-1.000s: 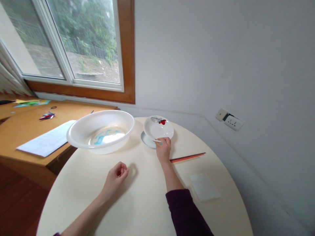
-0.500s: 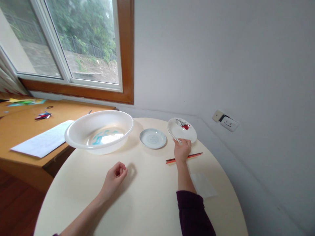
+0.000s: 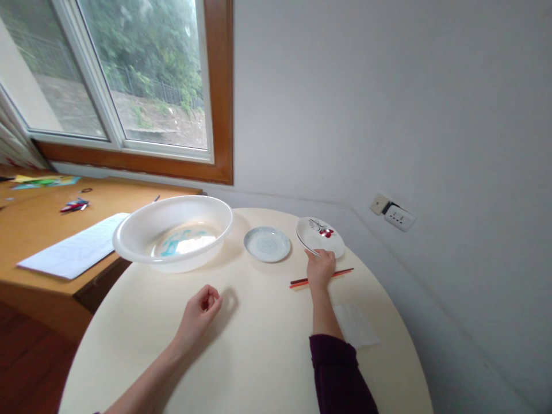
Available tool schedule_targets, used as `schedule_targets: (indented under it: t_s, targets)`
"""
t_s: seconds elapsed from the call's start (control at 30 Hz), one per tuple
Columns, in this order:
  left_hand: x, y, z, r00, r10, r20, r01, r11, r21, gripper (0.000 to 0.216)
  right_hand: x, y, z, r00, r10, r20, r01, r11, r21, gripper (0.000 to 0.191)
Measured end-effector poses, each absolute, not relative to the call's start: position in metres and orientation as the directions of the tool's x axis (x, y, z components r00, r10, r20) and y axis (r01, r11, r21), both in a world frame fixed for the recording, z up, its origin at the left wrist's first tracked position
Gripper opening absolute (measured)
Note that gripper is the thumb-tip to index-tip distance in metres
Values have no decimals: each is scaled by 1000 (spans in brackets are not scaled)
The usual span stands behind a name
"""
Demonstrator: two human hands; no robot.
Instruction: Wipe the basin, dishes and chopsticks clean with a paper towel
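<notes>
My right hand (image 3: 321,268) grips the near edge of a white plate (image 3: 317,233) with a red flower and dark stems painted on it. A second rim shows under its left side, so another dish seems to lie beneath. Just below the plate, chopsticks (image 3: 345,272), dark and orange-red, pass under my right wrist. My left hand (image 3: 203,305) is curled closed over the table, with nothing visible in it. A pale blue-grey plate (image 3: 267,244) lies left of the patterned one.
A large translucent white basin (image 3: 172,230) stands on the round cream table (image 3: 254,351) at the far left. A folded white tissue or cloth (image 3: 357,325) lies near my right forearm. To the left, a wooden desk (image 3: 112,190) holds white paper (image 3: 75,247). The wall bears sockets (image 3: 399,217).
The flowered plate's far edge has come down, and the plate sits lower and flatter, with my right hand still at its near rim. My left hand has stayed in place.
</notes>
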State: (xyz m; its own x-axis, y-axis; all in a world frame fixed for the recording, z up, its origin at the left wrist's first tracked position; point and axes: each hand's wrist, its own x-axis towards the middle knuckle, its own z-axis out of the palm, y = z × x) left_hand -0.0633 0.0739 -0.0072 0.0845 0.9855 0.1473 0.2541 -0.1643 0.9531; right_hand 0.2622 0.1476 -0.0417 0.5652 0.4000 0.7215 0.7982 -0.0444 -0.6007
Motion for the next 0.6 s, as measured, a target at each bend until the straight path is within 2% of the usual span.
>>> schedule_targets:
  t_s: [0.6]
  targets:
    - [-63,74,-8,88,986,141,254,-159,954,28,263,146,-44,562,434,704,812,-126,-570,16]
